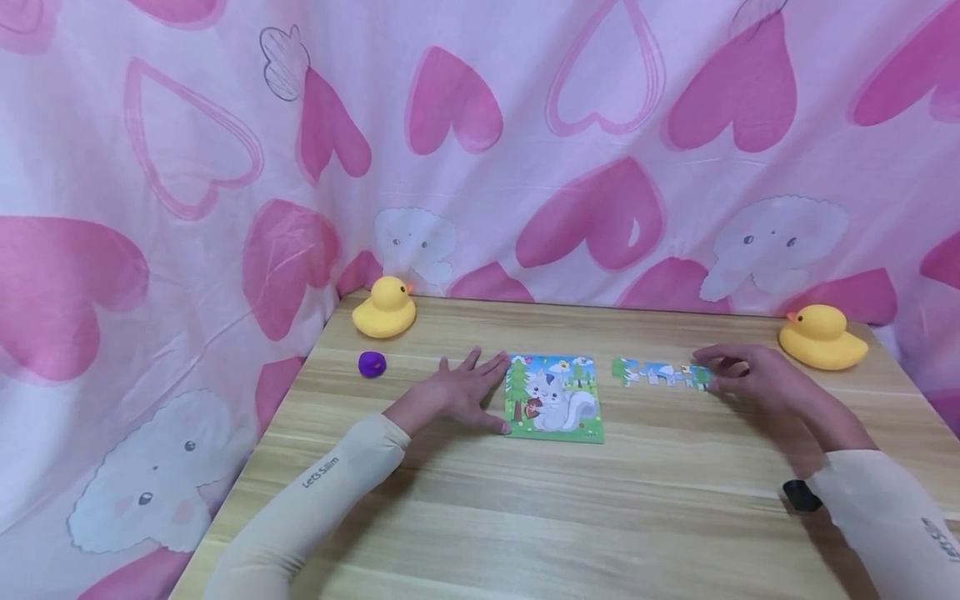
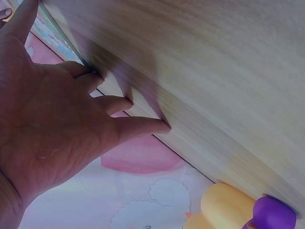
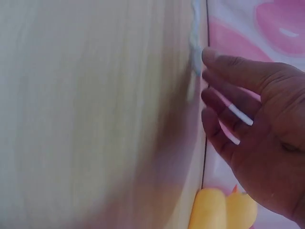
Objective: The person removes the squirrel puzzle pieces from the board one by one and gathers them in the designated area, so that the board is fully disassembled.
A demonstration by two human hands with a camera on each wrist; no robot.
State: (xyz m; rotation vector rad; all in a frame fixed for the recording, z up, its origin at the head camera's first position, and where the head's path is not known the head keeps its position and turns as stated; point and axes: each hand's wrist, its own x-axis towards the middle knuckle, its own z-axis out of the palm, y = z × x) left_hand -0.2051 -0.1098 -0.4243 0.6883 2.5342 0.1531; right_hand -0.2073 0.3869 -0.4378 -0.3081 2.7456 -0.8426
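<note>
The left hand (image 1: pixel 467 390) lay spread wide against the squirrel puzzle (image 1: pixel 557 400); the right hand (image 1: pixel 761 379) curved at the jigsaw strip (image 1: pixel 660 372) — pinch unclear — where light, level handling seemed wisest.

The left hand (image 1: pixel 467 392), fingers spread, touches a squirrel puzzle (image 1: pixel 557 400) on the bench (image 1: pixel 480 517). The right hand (image 1: pixel 761 379) pinches the end of a puzzle strip (image 1: pixel 662 373). A purple toy (image 1: pixel 372 364) sits near a yellow duck (image 1: pixel 384 310).

Smooth wood-grain tabletop (image 1: pixel 525 525), creased cloth curtain (image 1: pixel 367 58), smooth plastic-looking yellow ducks (image 1: pixel 382 315), smooth card-like squirrel picture (image 1: pixel 555 407), matt cloth sleeve (image 1: pixel 322 492)
</note>
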